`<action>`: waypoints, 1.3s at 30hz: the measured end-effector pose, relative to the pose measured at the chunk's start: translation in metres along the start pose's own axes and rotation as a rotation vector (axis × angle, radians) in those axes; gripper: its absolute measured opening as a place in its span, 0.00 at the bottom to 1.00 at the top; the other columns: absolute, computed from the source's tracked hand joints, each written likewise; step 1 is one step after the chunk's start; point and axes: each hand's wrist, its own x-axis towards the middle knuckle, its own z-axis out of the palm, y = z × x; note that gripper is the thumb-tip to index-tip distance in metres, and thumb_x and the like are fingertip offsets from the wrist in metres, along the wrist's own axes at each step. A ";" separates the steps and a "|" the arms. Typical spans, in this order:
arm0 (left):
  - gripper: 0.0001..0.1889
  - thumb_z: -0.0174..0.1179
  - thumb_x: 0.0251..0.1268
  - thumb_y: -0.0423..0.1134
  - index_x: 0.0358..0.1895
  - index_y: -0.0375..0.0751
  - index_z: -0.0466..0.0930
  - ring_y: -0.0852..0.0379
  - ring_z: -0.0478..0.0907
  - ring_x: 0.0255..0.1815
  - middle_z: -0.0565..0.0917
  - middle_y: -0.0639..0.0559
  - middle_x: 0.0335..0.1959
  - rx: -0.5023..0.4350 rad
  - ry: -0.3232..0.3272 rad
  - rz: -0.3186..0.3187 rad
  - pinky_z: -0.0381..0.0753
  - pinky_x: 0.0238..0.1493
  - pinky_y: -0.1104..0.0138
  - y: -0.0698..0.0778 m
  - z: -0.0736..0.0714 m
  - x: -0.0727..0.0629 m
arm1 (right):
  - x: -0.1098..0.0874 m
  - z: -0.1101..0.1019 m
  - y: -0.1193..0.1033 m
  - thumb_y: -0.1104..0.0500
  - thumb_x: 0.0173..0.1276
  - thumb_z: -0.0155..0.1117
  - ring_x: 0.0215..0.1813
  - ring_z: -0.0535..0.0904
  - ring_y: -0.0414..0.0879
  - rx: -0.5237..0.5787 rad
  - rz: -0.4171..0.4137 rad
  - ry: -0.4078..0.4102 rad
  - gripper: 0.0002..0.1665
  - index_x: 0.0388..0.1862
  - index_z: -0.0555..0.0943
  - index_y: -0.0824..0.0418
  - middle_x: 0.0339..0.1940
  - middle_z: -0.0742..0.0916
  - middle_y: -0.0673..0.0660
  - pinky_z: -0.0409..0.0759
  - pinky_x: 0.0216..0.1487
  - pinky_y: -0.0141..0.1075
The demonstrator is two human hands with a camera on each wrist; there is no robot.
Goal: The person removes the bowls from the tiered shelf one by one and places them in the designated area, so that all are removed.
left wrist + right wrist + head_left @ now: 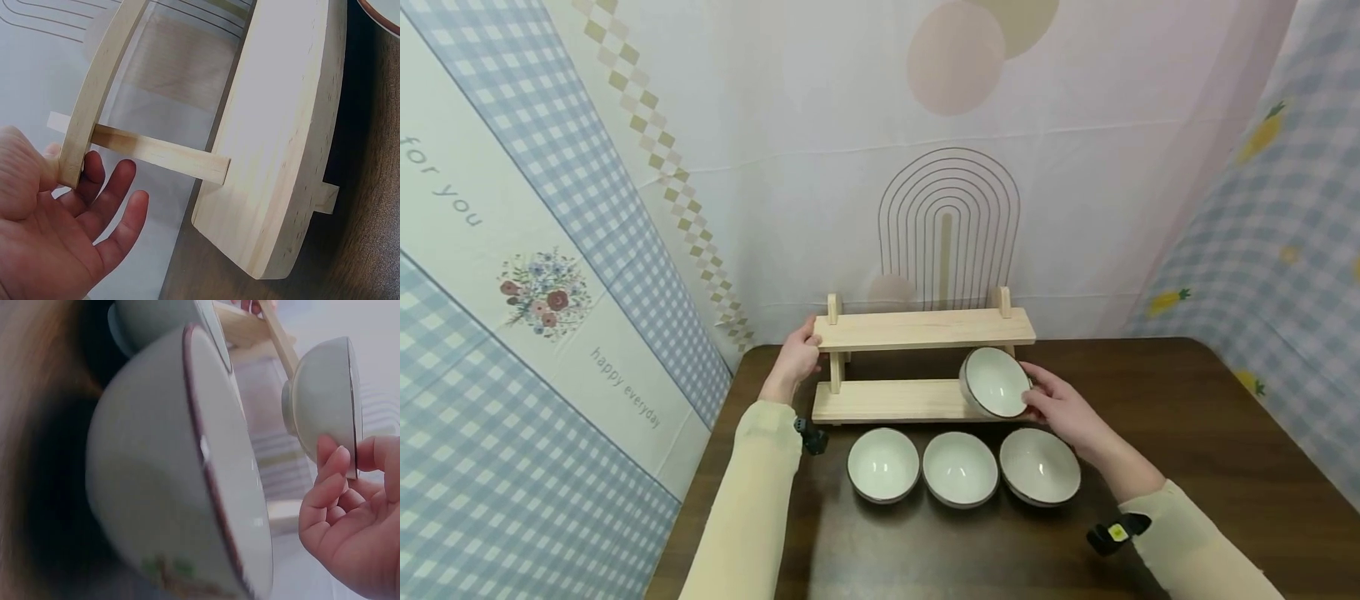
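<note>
A two-tier light wooden shelf rack (895, 400) stands on the table. My left hand (797, 354) pinches the left end of its upper board, thumb on one side and fingers on the other; the left wrist view shows this hand (81, 212) too. With thumb and fingers, my right hand (1063, 408) holds a white bowl (996, 382) by its dark rim. That bowl is tilted, in front of the right part of the lower board; whether it touches the board I cannot tell. The right wrist view shows the held bowl (322, 400) from its side.
Three similar bowls stand in a row before the rack: a left bowl (883, 467), a middle bowl (960, 471) and a right bowl (1040, 468). The dark wooden table (1187, 417) meets a patterned cloth backdrop (820, 167) behind the rack.
</note>
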 end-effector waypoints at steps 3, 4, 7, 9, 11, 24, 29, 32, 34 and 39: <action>0.32 0.40 0.90 0.38 0.90 0.50 0.46 0.31 0.77 0.63 0.54 0.38 0.87 0.002 0.003 -0.002 0.78 0.61 0.40 -0.001 0.000 0.000 | -0.006 -0.010 0.005 0.63 0.84 0.53 0.39 0.79 0.50 -0.019 0.000 0.017 0.39 0.87 0.53 0.69 0.39 0.82 0.59 0.83 0.41 0.37; 0.32 0.40 0.90 0.38 0.90 0.50 0.47 0.32 0.77 0.62 0.55 0.38 0.87 0.003 0.007 -0.003 0.78 0.61 0.40 -0.001 0.000 0.000 | -0.008 -0.013 0.006 0.63 0.85 0.53 0.39 0.79 0.49 -0.027 0.001 0.023 0.39 0.87 0.53 0.70 0.38 0.82 0.59 0.83 0.40 0.37; 0.31 0.40 0.90 0.38 0.90 0.50 0.47 0.33 0.77 0.62 0.55 0.38 0.87 0.008 0.011 -0.003 0.78 0.62 0.39 -0.001 0.000 0.001 | -0.014 -0.022 0.012 0.62 0.85 0.53 0.39 0.79 0.49 -0.041 0.005 0.032 0.38 0.87 0.53 0.71 0.39 0.83 0.59 0.83 0.40 0.37; 0.31 0.40 0.90 0.38 0.90 0.50 0.47 0.34 0.78 0.62 0.56 0.37 0.86 0.014 0.010 -0.001 0.78 0.61 0.40 -0.001 0.000 0.001 | -0.018 -0.027 0.015 0.61 0.86 0.53 0.39 0.79 0.48 -0.048 0.016 0.041 0.38 0.86 0.53 0.71 0.39 0.83 0.59 0.83 0.40 0.37; 0.31 0.40 0.90 0.38 0.90 0.50 0.47 0.35 0.78 0.61 0.56 0.37 0.86 0.014 0.010 0.001 0.78 0.61 0.40 -0.001 0.000 0.002 | -0.021 -0.033 0.018 0.61 0.86 0.52 0.39 0.79 0.49 -0.054 0.018 0.044 0.38 0.86 0.53 0.71 0.40 0.84 0.59 0.83 0.40 0.37; 0.31 0.41 0.89 0.37 0.89 0.46 0.48 0.34 0.78 0.64 0.55 0.37 0.87 0.042 0.014 0.015 0.78 0.60 0.40 0.001 -0.001 -0.001 | -0.042 -0.067 0.053 0.61 0.88 0.52 0.39 0.79 0.51 -0.134 -0.009 0.035 0.36 0.86 0.54 0.72 0.41 0.82 0.58 0.82 0.41 0.37; 0.31 0.41 0.89 0.37 0.89 0.46 0.47 0.35 0.79 0.63 0.55 0.38 0.87 0.053 0.016 0.016 0.78 0.60 0.40 0.002 -0.001 -0.001 | -0.048 -0.082 0.067 0.62 0.88 0.51 0.37 0.78 0.50 -0.144 -0.047 0.016 0.35 0.85 0.54 0.74 0.39 0.82 0.58 0.81 0.38 0.36; 0.31 0.41 0.90 0.37 0.89 0.46 0.47 0.36 0.80 0.62 0.55 0.37 0.86 0.052 0.018 0.016 0.79 0.59 0.40 0.002 0.000 0.000 | -0.052 -0.091 0.071 0.61 0.89 0.51 0.37 0.78 0.50 -0.168 -0.054 0.003 0.35 0.84 0.54 0.75 0.38 0.81 0.57 0.80 0.37 0.36; 0.31 0.41 0.90 0.37 0.89 0.46 0.47 0.35 0.80 0.62 0.56 0.37 0.86 0.046 0.018 0.015 0.79 0.58 0.41 0.002 0.000 0.000 | -0.054 -0.096 0.073 0.59 0.89 0.51 0.37 0.78 0.49 -0.184 -0.049 -0.010 0.35 0.84 0.54 0.74 0.39 0.81 0.57 0.80 0.38 0.36; 0.32 0.42 0.89 0.37 0.89 0.46 0.47 0.35 0.80 0.61 0.57 0.36 0.85 0.041 0.016 0.013 0.80 0.57 0.43 0.002 0.000 0.001 | -0.061 -0.108 0.079 0.58 0.90 0.49 0.38 0.78 0.49 -0.207 -0.006 -0.030 0.36 0.84 0.53 0.75 0.40 0.80 0.56 0.80 0.38 0.36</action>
